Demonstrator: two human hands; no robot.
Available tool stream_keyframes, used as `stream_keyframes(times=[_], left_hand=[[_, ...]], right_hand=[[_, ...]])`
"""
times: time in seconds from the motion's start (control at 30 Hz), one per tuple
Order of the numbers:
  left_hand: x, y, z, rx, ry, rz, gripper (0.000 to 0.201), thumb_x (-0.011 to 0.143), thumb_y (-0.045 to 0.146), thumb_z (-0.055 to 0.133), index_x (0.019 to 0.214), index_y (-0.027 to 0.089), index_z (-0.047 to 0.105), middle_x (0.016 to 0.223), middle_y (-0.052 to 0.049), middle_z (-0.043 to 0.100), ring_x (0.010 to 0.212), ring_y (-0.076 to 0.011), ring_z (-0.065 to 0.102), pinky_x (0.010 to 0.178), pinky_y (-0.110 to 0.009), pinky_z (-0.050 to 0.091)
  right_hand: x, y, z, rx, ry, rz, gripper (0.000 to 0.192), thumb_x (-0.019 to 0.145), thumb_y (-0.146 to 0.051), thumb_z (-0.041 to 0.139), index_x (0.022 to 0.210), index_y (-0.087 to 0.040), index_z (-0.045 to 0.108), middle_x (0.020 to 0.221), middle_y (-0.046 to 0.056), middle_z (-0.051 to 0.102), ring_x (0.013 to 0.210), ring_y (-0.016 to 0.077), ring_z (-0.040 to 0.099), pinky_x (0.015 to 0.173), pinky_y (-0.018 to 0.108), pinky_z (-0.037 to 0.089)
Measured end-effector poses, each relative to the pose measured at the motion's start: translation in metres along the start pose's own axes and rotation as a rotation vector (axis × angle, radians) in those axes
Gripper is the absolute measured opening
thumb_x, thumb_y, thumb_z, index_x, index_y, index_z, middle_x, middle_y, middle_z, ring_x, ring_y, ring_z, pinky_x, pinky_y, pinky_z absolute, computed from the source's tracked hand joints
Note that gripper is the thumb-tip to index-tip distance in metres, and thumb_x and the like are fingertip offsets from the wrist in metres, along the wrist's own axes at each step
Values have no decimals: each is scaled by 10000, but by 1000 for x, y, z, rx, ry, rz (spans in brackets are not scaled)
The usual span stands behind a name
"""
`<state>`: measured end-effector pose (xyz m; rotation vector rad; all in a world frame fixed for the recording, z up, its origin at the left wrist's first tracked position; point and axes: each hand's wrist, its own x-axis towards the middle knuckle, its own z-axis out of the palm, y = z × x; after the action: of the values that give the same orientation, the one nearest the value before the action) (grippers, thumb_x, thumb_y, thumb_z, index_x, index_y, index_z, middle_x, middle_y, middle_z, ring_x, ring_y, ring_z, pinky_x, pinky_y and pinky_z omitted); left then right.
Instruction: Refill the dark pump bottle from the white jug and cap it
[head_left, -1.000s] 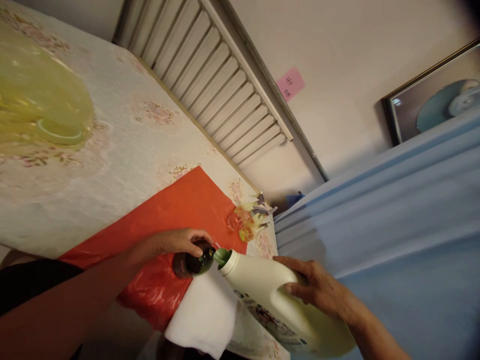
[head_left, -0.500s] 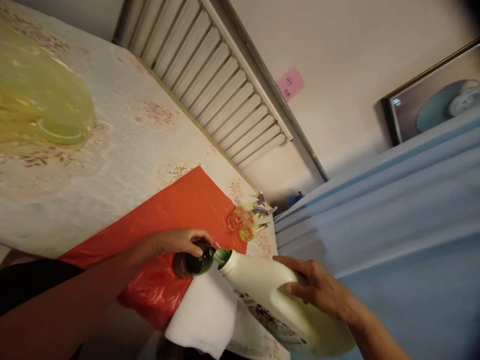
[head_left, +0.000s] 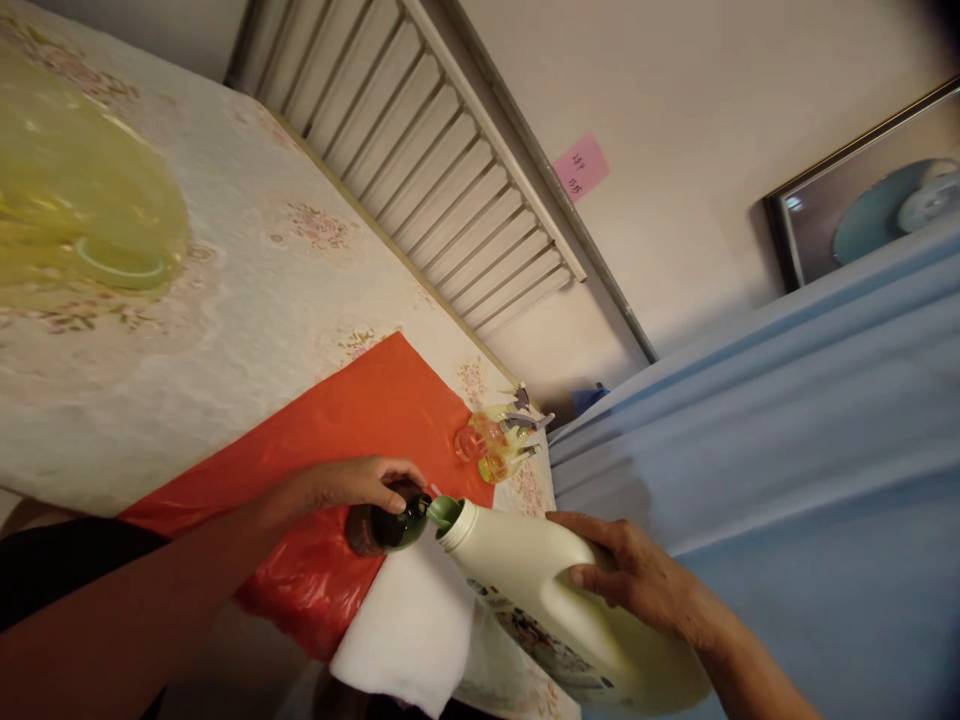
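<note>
While the right hand (head_left: pixel 637 580) is gripping the tipped white jug (head_left: pixel 555 610) lower right, the left hand (head_left: pixel 360 483) is holding a dark bottle (head_left: pixel 382 528) at its spout.

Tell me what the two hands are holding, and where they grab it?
The right hand grips the big cream jug by its handle. The left hand holds the small dark bottle near its top, fingers curled over it.
</note>
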<state>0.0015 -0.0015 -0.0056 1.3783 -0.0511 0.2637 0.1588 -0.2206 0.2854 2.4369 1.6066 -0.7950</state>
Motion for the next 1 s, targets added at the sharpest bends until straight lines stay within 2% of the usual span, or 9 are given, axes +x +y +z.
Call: stream_keyframes(times=[0.3,0.6,1.0], left_hand=[[1,-2,-1,-4,-9,23,445,693,234,699,1132,223,626,1153,-39,680,1104,-256,605,949,-367,467],[1,-1,0,-3,-2,26,436,693,236,707,1123,222,632,1148,-40,685,1099,-257,608,955,-370,459],[1,-3,1,-32,2,21,434,687,212,697,1116,223,637,1144,-36,687,1098,-249,610,948,-358,464]], right_hand=[[0,1,0,2,-5,-14,538,836,-408,621,1344,-238,568,1032,39,727,857,221,651,730,284,522],[1,2,1,15,-9,-17,499,854,-359,613,1337,-241,566,1027,28,730,841,199,651,698,251,507],[0,3,1,30,-12,-23,518,853,-382,613,1348,-240,559,1048,38,728,854,210,656,716,269,521]])
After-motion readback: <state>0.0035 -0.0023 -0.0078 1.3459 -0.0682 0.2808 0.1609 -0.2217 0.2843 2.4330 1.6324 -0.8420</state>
